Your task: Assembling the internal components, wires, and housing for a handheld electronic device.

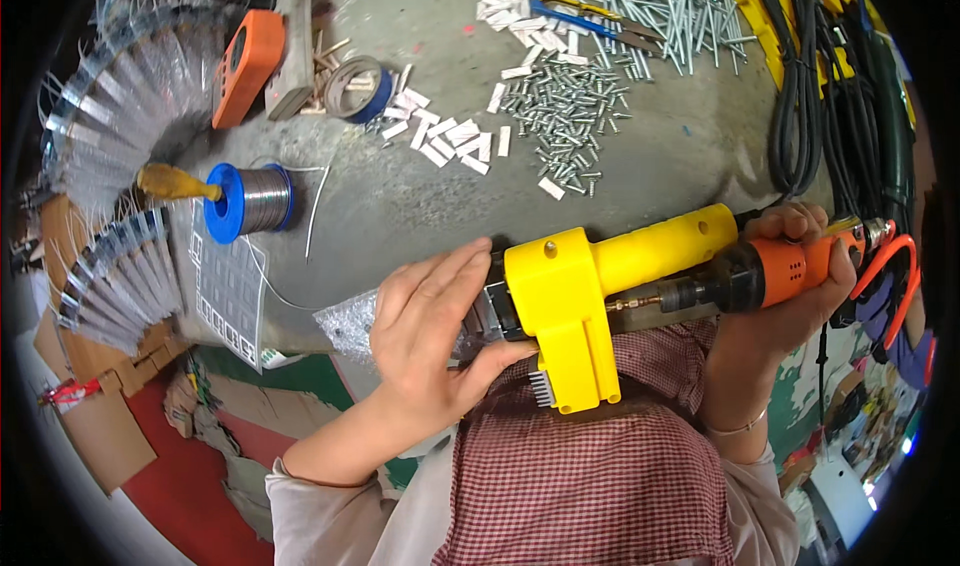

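Observation:
My left hand (425,316) is closed around the dark end of a yellow plastic tool housing (555,286), its thumb below and fingers above. The housing has a long yellow handle and a row of metal fins or pins at its lower edge. Clear bubble wrap (350,326) sticks out on the left, beside that hand. My right hand (815,301) grips an orange and black electric screwdriver (785,271), held sideways. Its bit points left and reaches the side of the yellow housing; whether a screw sits at the tip cannot be made out.
Short screws (565,111) lie in a pile, with long screws (690,11), white blocks (460,141) and blue cutters (590,21) around it. A solder spool (265,201), tape roll (360,91) and orange device (248,66) sit left. Black cables (795,86) hang at right.

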`<action>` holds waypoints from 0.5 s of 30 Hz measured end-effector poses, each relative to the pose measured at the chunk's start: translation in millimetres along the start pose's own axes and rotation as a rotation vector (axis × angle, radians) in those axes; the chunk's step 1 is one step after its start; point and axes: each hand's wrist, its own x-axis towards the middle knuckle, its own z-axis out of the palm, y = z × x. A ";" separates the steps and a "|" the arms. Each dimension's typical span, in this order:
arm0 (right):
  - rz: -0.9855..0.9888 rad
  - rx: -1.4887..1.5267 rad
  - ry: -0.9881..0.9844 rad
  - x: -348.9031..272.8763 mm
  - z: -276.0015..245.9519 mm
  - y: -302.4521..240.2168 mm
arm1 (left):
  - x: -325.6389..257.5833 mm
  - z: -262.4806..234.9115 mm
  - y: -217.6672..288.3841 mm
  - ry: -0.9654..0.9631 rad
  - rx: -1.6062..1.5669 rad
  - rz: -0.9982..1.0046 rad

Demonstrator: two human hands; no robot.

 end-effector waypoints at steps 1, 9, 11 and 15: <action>0.011 -0.006 -0.011 1.4 -1.9 -0.4 | -0.3 0.6 -0.4 0.006 -0.011 0.008; -0.074 -0.129 0.028 3.6 2.4 1.7 | -0.9 2.6 -4.3 0.025 -0.034 0.014; -0.071 -0.164 0.017 3.1 2.7 -0.7 | -1.4 1.6 -1.8 0.022 -0.037 0.001; 0.018 -0.169 -0.065 9.4 5.4 -15.2 | -2.7 0.6 -1.0 0.041 -0.049 0.022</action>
